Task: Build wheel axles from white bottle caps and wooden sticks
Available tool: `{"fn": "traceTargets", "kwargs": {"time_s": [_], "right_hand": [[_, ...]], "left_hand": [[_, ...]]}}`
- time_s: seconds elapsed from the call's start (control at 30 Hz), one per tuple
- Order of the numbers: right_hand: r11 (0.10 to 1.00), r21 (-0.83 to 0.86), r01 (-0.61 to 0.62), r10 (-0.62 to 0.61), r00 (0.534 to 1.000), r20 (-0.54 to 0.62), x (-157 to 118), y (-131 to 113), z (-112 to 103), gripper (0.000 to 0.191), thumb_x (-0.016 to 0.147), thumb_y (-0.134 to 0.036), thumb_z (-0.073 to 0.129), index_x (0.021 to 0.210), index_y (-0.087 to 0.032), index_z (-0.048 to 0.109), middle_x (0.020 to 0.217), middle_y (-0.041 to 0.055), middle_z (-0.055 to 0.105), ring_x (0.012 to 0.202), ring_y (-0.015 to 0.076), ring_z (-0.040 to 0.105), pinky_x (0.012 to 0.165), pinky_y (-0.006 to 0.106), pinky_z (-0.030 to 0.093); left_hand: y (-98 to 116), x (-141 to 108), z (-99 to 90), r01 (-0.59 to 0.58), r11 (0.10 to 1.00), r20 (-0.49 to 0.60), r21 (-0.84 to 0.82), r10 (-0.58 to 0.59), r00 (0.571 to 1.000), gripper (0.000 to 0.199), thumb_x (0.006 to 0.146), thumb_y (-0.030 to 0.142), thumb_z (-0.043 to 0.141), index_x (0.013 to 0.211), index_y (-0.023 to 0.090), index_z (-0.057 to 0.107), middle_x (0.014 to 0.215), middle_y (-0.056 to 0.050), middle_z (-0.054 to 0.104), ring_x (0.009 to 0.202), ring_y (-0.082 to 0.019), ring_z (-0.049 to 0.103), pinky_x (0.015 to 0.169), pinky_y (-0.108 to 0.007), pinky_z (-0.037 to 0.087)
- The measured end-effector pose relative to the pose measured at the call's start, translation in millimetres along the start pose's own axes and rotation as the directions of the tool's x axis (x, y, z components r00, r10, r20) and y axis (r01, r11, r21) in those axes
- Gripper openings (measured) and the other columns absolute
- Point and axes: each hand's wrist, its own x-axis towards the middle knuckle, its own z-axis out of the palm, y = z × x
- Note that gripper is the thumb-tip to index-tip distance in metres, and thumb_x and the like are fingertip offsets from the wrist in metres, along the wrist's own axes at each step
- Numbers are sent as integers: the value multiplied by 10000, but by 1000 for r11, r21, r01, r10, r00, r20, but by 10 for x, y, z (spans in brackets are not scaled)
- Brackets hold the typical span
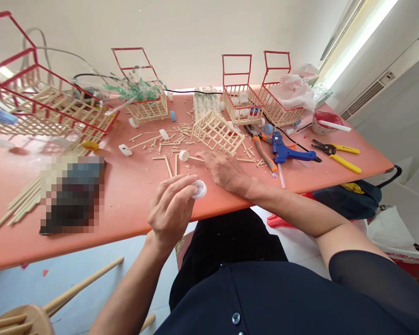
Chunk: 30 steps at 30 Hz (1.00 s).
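My left hand (172, 207) pinches a white bottle cap (199, 190) near the table's front edge, its hollow side showing. Just to the right and farther back, my right hand (223, 171) is closed, its fingertips at a thin wooden stick (195, 158). Another white cap (184, 156) sits at the left end of that stick. Beyond my right hand lies a small wooden lattice frame (218, 132). Left of it, a stick (145, 142) joins two more white caps. Short stick pieces are scattered around.
Blue glue gun (293, 152), orange-handled pliers (263, 149) and yellow-handled strippers (338, 151) lie right. Red-rimmed stick carts (242, 104) stand along the back; a larger one (56, 100) is left. Sticks (24, 200) and a pixelated dark object (75, 195) lie front left.
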Motion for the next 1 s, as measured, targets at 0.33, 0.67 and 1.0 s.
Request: {"fn": "traceTargets", "kwargs": {"time_s": [0.33, 0.67, 1.0], "right_hand": [[998, -61, -12, 13, 1000, 22, -36, -59, -60, 337, 1085, -114, 480, 1342, -156, 695, 1321, 151, 711, 1243, 272, 654, 1090, 418, 545], [779, 458, 428, -278, 890, -361, -71, -87, -195, 286, 1120, -454, 530, 1208, -240, 697, 1202, 80, 766, 1084, 193, 692, 953, 354, 586], [451, 890, -67, 1, 997, 74, 8, -41, -189, 465, 895, -596, 823, 916, -196, 586, 822, -26, 667, 748, 115, 642, 689, 247, 495]], "left_hand": [[-44, 1, -1, 93, 995, -67, -33, -95, 993, 200, 820, 138, 907, 922, 294, 834, 1047, -81, 805, 1086, -309, 738, 1138, -524, 525], [153, 279, -5, 331, 940, -5, -84, -333, 943, 185, 778, 237, 958, 861, 261, 794, 852, 9, 771, 837, -189, 700, 885, -312, 567], [16, 453, 62, 575, 714, 321, -398, -479, 817, 423, 775, 423, 975, 1028, 159, 761, 839, -44, 788, 719, -141, 710, 677, -242, 568]]}}
